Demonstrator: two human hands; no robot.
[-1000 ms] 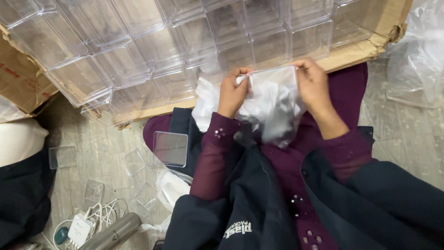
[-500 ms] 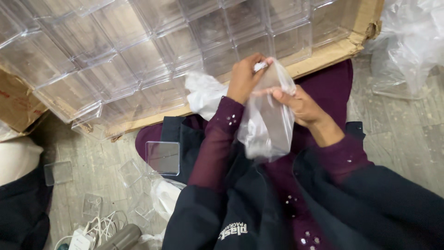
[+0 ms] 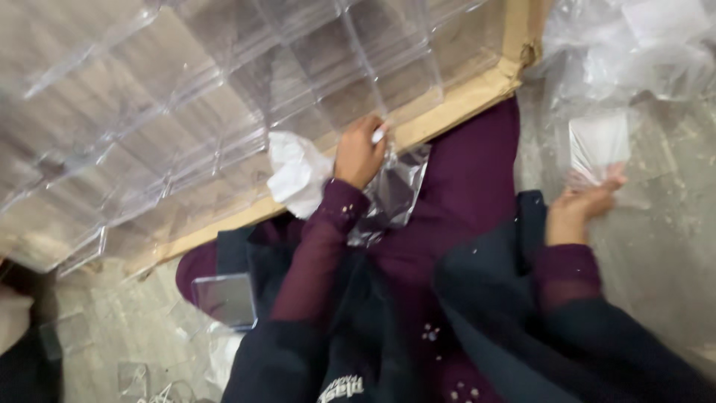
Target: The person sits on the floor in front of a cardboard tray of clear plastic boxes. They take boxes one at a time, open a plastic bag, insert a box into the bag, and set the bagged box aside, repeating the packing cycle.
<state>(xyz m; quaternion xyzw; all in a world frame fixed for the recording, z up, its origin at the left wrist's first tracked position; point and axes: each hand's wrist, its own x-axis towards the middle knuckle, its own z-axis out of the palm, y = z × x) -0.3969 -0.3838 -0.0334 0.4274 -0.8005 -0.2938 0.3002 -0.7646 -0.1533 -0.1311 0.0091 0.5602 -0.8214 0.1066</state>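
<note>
Since before, my right hand (image 3: 578, 213) left the clear plastic bag (image 3: 391, 195) and now pinches a clear box (image 3: 599, 145) on the floor; my left hand (image 3: 359, 153) still grips the bag beside the cardboard tray (image 3: 455, 104). Motion blur hides detail.

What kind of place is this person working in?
Probably a small packing workspace on a floor, not a proper factory line. A big cardboard carton holds rows of clear plastic boxes, loose plastic bags are heaped nearby, and the person sits on the stone-tiled floor.
</note>
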